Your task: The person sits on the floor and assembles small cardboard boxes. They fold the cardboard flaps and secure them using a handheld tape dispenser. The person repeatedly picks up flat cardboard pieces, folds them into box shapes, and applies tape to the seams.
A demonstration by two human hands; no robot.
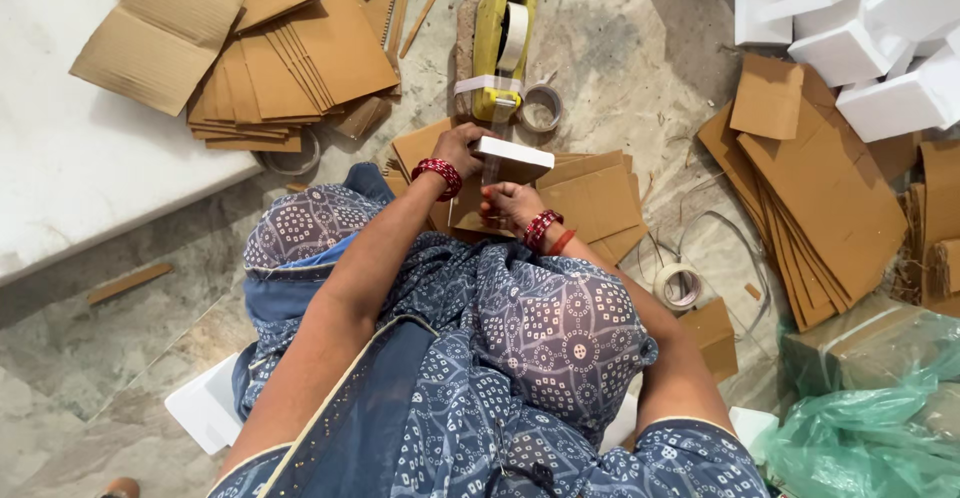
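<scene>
Head view, both hands' grip on cardboard-wrapped white block [508, 161], yellow tape dispenser [503, 43] above

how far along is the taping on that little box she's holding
Done: the small cardboard box is folded up, white top on. In hand: left hand steadies it while right hand holds a clear tape strip pulled from the yellow tape dispenser. Left: the strip looks uncut, and flat cardboard stacks wait alongside.

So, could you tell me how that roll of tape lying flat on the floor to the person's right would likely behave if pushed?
The tape roll lies flat on its side, so it would probably slide, not roll. It looks thin and hollow, so likely light. The loose strapping curling around it might snag it.
</scene>
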